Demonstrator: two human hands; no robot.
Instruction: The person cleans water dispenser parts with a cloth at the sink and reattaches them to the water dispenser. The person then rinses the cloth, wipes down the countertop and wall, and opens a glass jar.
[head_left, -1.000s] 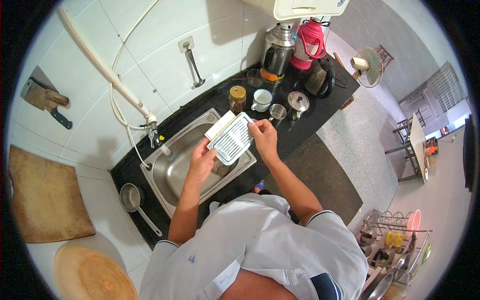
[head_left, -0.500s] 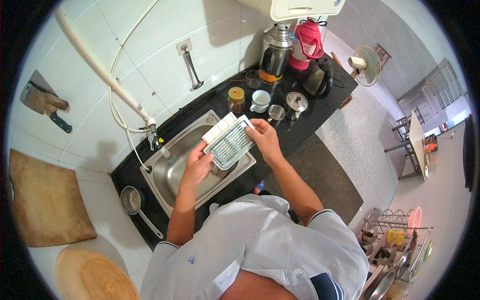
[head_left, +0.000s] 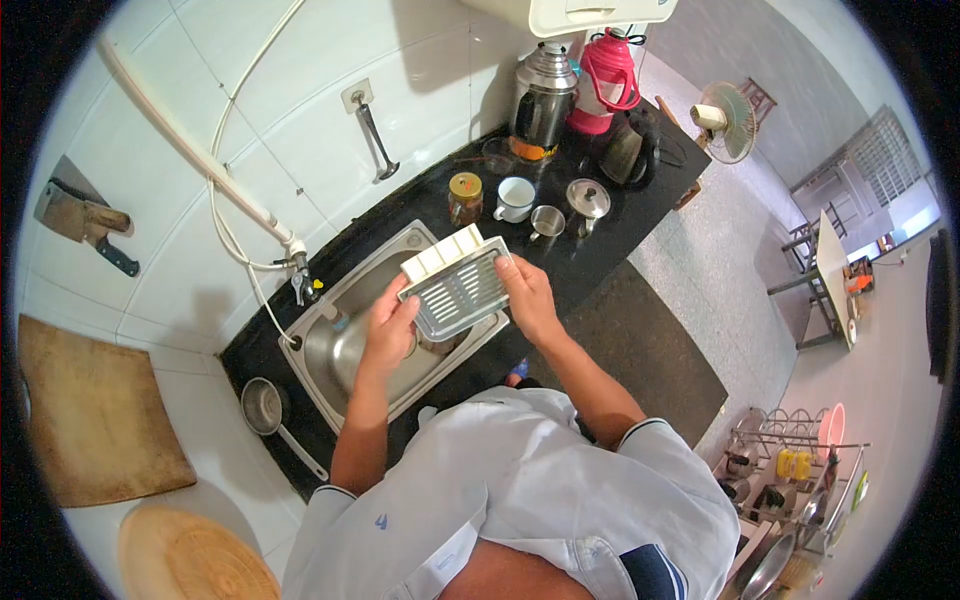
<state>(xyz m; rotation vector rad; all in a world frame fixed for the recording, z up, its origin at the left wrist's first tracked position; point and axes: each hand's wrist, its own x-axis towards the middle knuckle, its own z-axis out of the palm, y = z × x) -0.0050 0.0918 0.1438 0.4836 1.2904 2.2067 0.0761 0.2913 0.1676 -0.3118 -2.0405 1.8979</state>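
Observation:
Over the steel sink (head_left: 335,385), both my hands hold a small slotted plastic box (head_left: 460,292). It has a white ribbed side and a greyish slotted face with a clear-looking rim; its exact kind is hard to make out. My left hand (head_left: 380,325) grips its left end, thumb on the near edge. At the opposite end my right hand (head_left: 530,300) pinches the upper right corner. Behind the box stand a lidded glass jar (head_left: 466,200), a white enamel mug (head_left: 515,200), a small metal cup (head_left: 547,222) and a lidded metal pot (head_left: 588,200).
A steel thermos (head_left: 543,100) and a pink thermos (head_left: 606,85) stand farther back beside a dark kettle (head_left: 627,150). The tap (head_left: 302,272) is at the sink's left. A long-handled ladle (head_left: 265,408) lies on the black counter. Cutting boards (head_left: 100,420) lean at left.
The box has tilted slightly in my hands, so its slotted face appears at a flatter angle. Both hands keep their hold, and the view has shifted a little.

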